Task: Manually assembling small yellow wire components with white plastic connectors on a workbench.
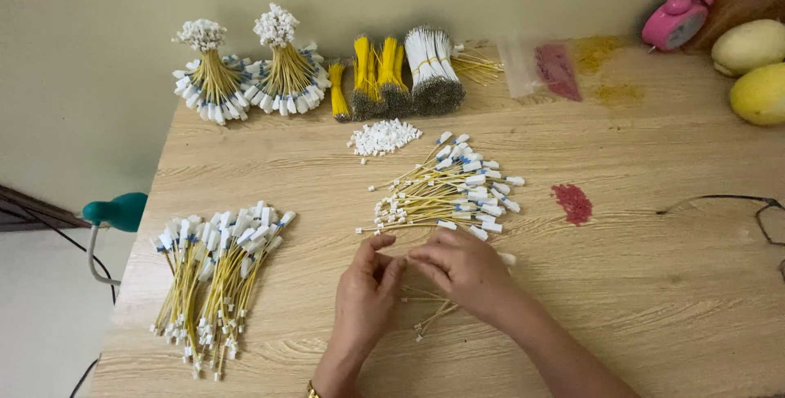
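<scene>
On the wooden table the left hand and right hand meet fingertip to fingertip, both pinched shut on yellow wires whose ends trail out below the palms toward the near edge; what sits between the fingertips is hidden, so I cannot tell whether a connector is there; just beyond the hands lies a loose pile of wires with white ends, and past it a small heap of white plugs; a spread bundle lies well apart to the left, tied bunches along the wall; the likely slip, as I judge it, is a thin wire sliding out of the pinch, or a sleeve brushing the loose pile and scattering it.
</scene>
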